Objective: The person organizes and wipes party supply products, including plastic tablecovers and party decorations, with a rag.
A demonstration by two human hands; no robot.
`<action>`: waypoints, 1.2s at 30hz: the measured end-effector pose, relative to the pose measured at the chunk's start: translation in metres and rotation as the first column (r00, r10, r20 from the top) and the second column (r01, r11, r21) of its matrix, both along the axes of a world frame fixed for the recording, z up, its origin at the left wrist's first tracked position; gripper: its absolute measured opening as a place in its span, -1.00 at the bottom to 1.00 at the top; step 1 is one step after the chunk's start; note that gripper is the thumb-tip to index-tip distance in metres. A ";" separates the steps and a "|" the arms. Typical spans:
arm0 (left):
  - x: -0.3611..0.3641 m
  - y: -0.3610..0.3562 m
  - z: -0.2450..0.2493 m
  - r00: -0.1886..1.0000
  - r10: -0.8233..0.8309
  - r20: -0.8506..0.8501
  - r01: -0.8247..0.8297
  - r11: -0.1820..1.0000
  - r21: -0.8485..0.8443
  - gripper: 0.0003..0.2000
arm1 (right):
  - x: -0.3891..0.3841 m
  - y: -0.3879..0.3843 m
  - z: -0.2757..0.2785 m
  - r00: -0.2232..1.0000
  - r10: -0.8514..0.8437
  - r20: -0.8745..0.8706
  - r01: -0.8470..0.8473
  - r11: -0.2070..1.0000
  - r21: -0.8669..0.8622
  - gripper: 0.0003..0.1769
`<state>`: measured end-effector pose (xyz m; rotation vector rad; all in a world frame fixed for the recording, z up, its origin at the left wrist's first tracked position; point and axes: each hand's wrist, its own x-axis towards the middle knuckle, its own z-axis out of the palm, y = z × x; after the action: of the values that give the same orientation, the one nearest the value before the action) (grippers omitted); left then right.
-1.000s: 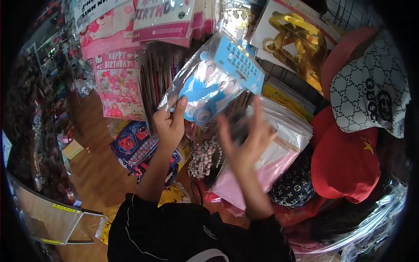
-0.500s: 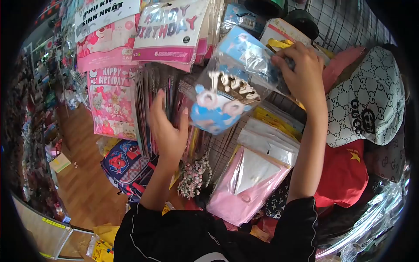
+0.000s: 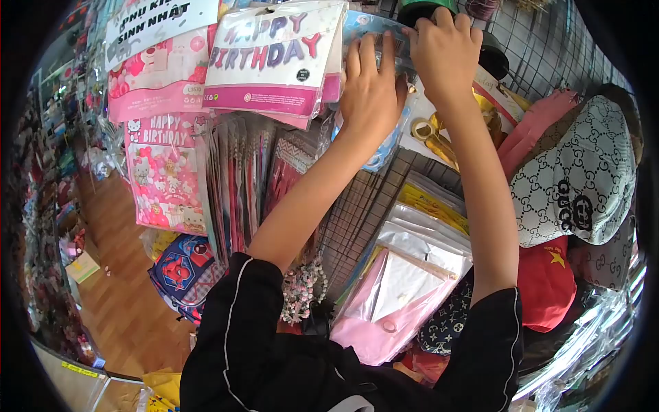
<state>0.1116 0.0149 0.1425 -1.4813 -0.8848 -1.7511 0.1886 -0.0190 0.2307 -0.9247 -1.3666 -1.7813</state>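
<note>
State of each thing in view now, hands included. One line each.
Left hand: raised, fingers extended over blue packet; grip unclear
Right hand: raised, fingers bent near packet's top; grip unclear
Blue packet: partly covered by left hand
White HAPPY BIRTHDAY packet: hanging, unobstructed
Pink packet: in clear plastic, slanted
Red cap: partly hidden
Backpack: partly hidden, closure unclear

We see a loose, creased black short-sleeved top point(image 3: 309, 367) on the person. Thin white piping point(image 3: 227, 336) runs down the left sleeve point(image 3: 250, 309) and the right sleeve point(image 3: 491, 343), bending with the folds, and we make out a pale curved band point(image 3: 351, 404) low on the front. Beyond the hems, forearms point(image 3: 309, 189) and hands point(image 3: 374, 96) are bare.
</note>
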 end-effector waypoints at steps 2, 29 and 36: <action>0.000 0.002 -0.003 1.000 0.012 0.000 -0.012 1.000 -0.009 -0.40 | 0.004 0.007 -0.008 1.000 0.014 0.000 -0.014 1.000 0.025 -0.81; 0.019 0.045 -0.044 0.970 0.234 -0.070 -0.233 0.972 0.014 -0.30 | -0.036 -0.068 -0.069 0.477 0.803 -0.358 -0.860 0.509 -0.004 -0.78; -0.030 -0.017 -0.180 0.762 0.461 -0.455 -0.524 0.852 -0.014 -0.42 | -0.057 -0.064 -0.138 0.253 0.940 -0.228 -0.966 0.233 -0.109 -0.74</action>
<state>0.0817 -0.0025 -0.0371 -1.4725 -1.0501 -0.9311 0.1316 -0.0833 0.0929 -0.0840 -1.5455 -0.5505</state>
